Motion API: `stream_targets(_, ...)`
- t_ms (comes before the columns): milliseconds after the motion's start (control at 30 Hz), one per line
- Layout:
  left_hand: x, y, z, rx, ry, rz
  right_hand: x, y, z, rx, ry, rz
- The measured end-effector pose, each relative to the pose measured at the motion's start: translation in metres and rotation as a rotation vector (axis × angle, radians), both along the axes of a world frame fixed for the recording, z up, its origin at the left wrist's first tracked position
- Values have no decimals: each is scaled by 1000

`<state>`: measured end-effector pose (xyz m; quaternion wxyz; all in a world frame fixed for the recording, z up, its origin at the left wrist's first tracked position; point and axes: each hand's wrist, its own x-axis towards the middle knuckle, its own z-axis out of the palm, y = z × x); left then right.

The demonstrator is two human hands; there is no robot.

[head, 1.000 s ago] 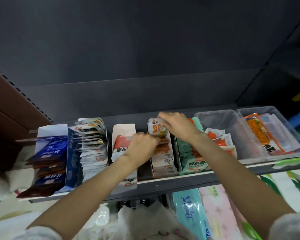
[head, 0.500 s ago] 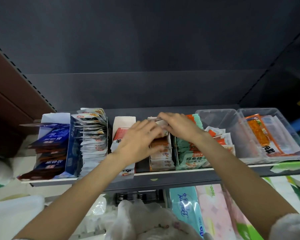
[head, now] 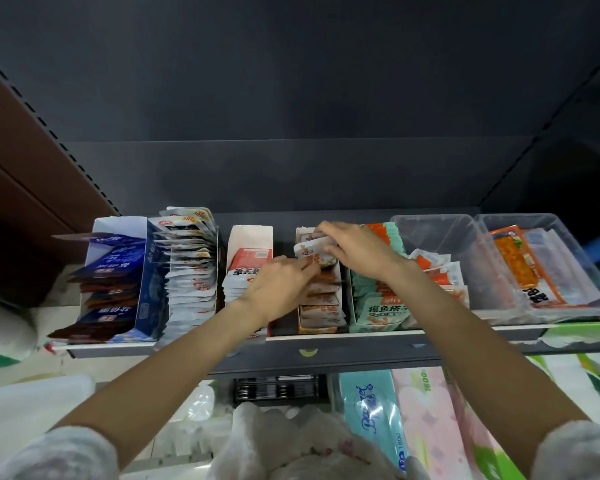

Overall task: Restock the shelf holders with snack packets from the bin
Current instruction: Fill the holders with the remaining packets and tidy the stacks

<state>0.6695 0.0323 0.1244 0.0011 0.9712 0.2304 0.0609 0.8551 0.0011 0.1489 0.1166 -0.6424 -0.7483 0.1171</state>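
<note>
"1800" on blue tissue pack [head: 374,415], "30" on white snack packets [head: 187,216], other print illegible

Both forearms are bare and reach up and forward, the left from 7 o'clock and the right from 5 o'clock. The left hand [head: 280,285] is seen from its back, its fingers [head: 308,268] pinching at the tips. The right hand [head: 355,250] arches above it, fingers curled down.
</note>
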Motion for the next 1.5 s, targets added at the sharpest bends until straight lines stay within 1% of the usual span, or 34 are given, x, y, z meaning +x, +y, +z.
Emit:
stream_targets(67,2,2,6,-35,-85,101,3,-2,5,-86,86,-12)
stream_targets(133,4,7,11,-41,-83,223,6,-5,11,-212,224,-26)
stream_targets(167,3,10,12,-31,-99,272,6,-7,13,-250,235,-14)
stream_targets(200,3,12,13,-35,-122,308,5,-9,14,-260,177,4)
stream_targets(233,3,13,14,-43,-140,333,3,-9,12,-241,76,15)
stream_targets(300,2,14,12,-59,-205,337,-2,-7,8,-114,-134,0)
stream_targets(367,-2,10,11,-16,-349,282,-6,-3,7,12,-205,-18)
stream_targets(400,-5,7,11,20,-436,232,-7,-1,6,35,-206,-20)
stream_targets(433,-7,5,11,46,-478,155,-7,0,6,38,-197,-17)
stream_targets(467,-9,2,8,68,-464,42,-6,0,6,30,-188,-15)
stream_targets(500,-11,0,2,86,-402,-74,-6,0,6,21,-180,-17)
stream_targets(533,-13,-2,-4,97,-297,-153,-6,0,7,15,-172,-21)
stream_targets(567,-13,-2,-10,107,-186,-186,-7,0,7,12,-164,-23)
stream_targets(600,-12,-1,-14,119,-97,-190,-6,1,7,9,-156,-21)
stream_targets(667,-8,0,-13,83,59,-164,-6,1,7,9,-152,-20)
stream_targets(767,2,-3,-4,95,194,-124,-5,2,4,11,-151,-23)
stream_targets(900,12,-10,0,173,276,-17,-5,2,4,5,-138,-18)
stream_targets(1000,15,-5,0,159,190,76,-3,1,4,1,-118,-10)
stream_targets(1033,14,-3,0,132,161,78,-2,1,4,-3,-106,-7)
stream_targets(1100,12,0,-2,62,142,11,-1,1,4,-8,-86,-8)
stream_targets(1200,10,-1,-2,73,233,-91,-1,1,4,-2,-79,-7)
stream_targets(1300,13,1,-3,78,304,-96,-2,0,4,-7,-88,1)
stream_targets(1500,21,-5,-7,160,408,-44,-1,0,5,-10,-88,4)
